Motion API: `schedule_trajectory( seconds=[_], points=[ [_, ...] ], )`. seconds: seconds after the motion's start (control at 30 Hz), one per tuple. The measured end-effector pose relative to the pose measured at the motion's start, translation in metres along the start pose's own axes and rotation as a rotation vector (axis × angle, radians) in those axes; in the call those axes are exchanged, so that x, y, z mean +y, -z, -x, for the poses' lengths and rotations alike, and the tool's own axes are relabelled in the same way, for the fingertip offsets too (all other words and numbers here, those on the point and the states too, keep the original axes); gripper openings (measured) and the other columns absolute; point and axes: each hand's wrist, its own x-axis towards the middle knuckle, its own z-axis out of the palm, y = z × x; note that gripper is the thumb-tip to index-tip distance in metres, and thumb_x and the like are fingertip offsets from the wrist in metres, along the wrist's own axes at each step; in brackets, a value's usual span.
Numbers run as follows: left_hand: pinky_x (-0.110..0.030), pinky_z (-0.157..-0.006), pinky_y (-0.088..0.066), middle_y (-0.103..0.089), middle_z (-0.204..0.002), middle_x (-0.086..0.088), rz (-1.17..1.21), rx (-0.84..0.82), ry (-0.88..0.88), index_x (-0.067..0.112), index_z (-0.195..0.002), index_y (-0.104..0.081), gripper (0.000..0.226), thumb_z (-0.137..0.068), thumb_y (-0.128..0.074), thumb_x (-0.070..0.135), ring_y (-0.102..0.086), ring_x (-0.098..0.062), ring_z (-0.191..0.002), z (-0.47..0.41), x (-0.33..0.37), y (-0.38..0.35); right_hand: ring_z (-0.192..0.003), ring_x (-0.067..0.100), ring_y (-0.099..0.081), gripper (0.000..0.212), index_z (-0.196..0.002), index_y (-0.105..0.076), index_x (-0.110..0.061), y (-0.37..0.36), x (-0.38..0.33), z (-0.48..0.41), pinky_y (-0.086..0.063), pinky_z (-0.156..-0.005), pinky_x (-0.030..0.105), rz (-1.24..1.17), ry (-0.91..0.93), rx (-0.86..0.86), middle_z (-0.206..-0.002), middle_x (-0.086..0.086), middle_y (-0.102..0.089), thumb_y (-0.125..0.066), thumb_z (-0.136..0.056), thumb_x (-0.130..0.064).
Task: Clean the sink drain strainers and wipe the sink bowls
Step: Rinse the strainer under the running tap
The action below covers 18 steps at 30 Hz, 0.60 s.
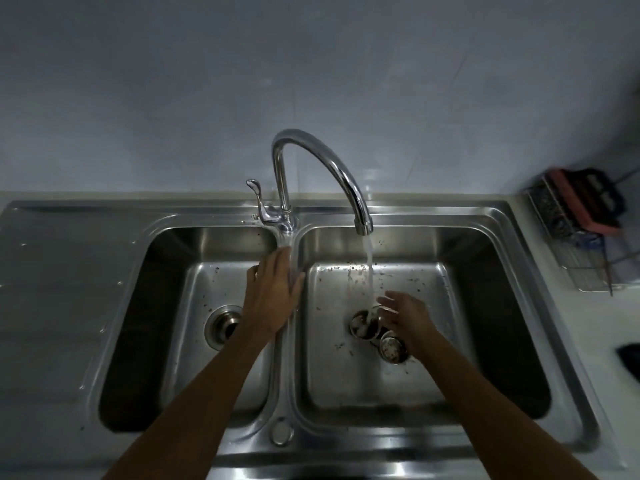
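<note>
A steel double sink fills the view. My left hand (273, 292) lies flat with straight fingers on the divider (282, 368) between the left bowl (183, 341) and the right bowl (332, 382). My right hand (405, 313) is open under the running water (370, 268) from the faucet (329, 164), just above the right drain (362, 325). A dirty strainer (391, 349) lies on the bowl floor next to that drain, partly under my right wrist. The left drain (221, 325) is partly hidden by my left forearm. Dark specks dot both bowls.
The faucet lever (258, 199) stands left of the spout base. A wire rack (575, 237) with a red sponge sits on the counter at the right. A dark object (628, 355) lies at the right edge. The drainboard (52, 289) spreads left.
</note>
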Motion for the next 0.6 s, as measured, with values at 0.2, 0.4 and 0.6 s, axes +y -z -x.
schedule_trajectory(
  seconds=[0.2,0.4,0.6],
  points=[
    [-0.047,-0.110,-0.039,-0.042,-0.154,-0.011,-0.114,-0.013,-0.072,0.012,-0.152,-0.041,0.072,-0.096,-0.059,0.053,-0.044,-0.027,-0.139,0.041,0.028,-0.037,-0.117,0.030,-0.061,0.058,-0.138,-0.049,-0.016,0.081,0.047,-0.010,-0.051,-0.097,0.040,1.189,0.217,0.174,-0.133,0.013,-0.059,-0.068,-0.092,-0.045],
    [-0.050,-0.113,-0.037,-0.039,-0.156,-0.014,-0.234,0.030,-0.087,0.012,-0.151,-0.043,0.074,-0.097,-0.054,0.061,-0.042,-0.030,-0.140,0.050,0.028,-0.055,-0.126,0.033,-0.050,0.101,-0.154,-0.022,-0.028,0.069,0.084,-0.026,-0.051,-0.096,0.048,1.461,0.227,0.004,-0.143,0.009,-0.044,-0.078,-0.075,-0.056],
    [-0.049,-0.111,-0.037,-0.039,-0.154,-0.014,-0.249,0.070,-0.095,0.012,-0.148,-0.045,0.073,-0.096,-0.053,0.063,-0.043,-0.030,-0.139,0.051,0.025,-0.059,-0.125,0.033,-0.050,0.081,-0.152,-0.028,-0.020,0.048,0.089,-0.041,-0.054,-0.093,0.046,1.527,0.260,0.090,-0.145,0.011,-0.044,-0.072,-0.087,-0.041]
  ],
)
